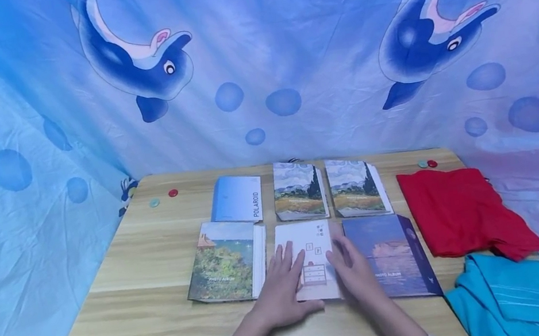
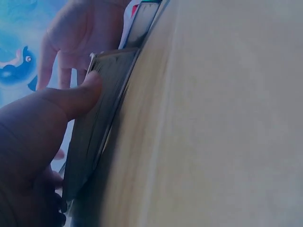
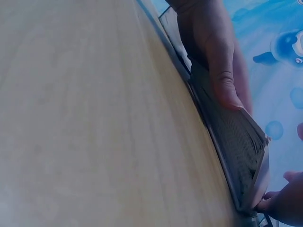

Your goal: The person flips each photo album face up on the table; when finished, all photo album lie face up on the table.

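Far left on the wooden bench (image 1: pixel 128 305): two small round counters, teal (image 1: pixel 154 203) and red (image 1: pixel 173 193), parked near the back corner, well apart from the books. Next, a blue Polaroid album (image 1: pixel 237 198) at the back and a garden-cover photo album (image 1: pixel 224 260) in front, laid flat side by side with the others, seemingly so each cover shows.

At centre front, a white album (image 1: pixel 309 252) lying flat between the garden-cover album and a purple album (image 1: pixel 392 254). Left hand (image 1: pixel 281 290) spread on its left part, fingers straight and relaxed, thumb pressed against the page edge in the left wrist view (image 2: pixel 87 90), not curled round anything. Right hand (image 1: pixel 355 271) at its right edge, fingers resting along the stacked pages (image 3: pixel 222 71); likely steadying the block from both sides. Curl of those fingers round the edge: cannot tell.

Behind, two landscape-cover albums (image 1: pixel 298 190) (image 1: pixel 356 186) close together. Further right, a red cloth (image 1: pixel 464 211) and a teal cloth (image 1: pixel 513 294) reaching the bench's right edge, with two more counters (image 1: pixel 427 163) behind.

Open room: bare wood along the near edge and the whole left third; little gap between neighbouring albums.
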{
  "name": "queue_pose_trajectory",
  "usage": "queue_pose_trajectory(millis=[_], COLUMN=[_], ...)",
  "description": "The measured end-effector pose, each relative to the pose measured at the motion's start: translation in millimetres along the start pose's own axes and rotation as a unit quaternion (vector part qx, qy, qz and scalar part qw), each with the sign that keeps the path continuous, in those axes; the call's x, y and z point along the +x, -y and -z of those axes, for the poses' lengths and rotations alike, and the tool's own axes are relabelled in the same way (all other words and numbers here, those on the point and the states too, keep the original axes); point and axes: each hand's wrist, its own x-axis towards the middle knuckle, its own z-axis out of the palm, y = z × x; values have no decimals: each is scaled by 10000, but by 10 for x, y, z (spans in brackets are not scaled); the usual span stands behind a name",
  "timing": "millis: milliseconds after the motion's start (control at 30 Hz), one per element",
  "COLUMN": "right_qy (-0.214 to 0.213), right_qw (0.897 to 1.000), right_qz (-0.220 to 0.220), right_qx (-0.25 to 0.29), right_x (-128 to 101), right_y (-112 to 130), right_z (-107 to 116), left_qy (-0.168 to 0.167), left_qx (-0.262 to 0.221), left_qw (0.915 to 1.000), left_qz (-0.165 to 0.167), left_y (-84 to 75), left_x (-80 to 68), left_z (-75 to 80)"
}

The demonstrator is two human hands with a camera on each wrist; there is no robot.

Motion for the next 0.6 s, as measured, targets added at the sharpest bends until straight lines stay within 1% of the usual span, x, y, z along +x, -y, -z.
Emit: queue_pose_trajectory(millis=[33, 100, 167, 267, 367, 467, 600], right_qy=[-21, -52, -76, -147, -256, -406, -529], right_qw=[10000, 9999, 10000, 9997, 9975, 9945, 9922], right_qz=[6, 23, 6, -137, -407, -589, -723], right_qx=[-54, -103, -53, 161, 518, 760, 871], right_x=[-2, -11, -28, -39, -35, -18, 19], right_y=[-4, -9, -7, 1, 22, 56, 120], right_z=[1, -1, -6, -11, 0, 38, 111], left_qy=[-12, -84, -180, -277, -269, -267, -296], left_qx=[-8, -170, -423, -891, -1338, -1759, -2173], left_qw=[10000, 9997, 9987, 9953, 9900, 9823, 9730], left_qz=[61, 176, 237, 258, 364, 583, 714], left_y=[0, 11, 31, 52, 46, 13, -53], left_x=[-13, -39, -66, -89, -95, -85, -48], left_z=[4, 15, 28, 50, 60, 53, 35])
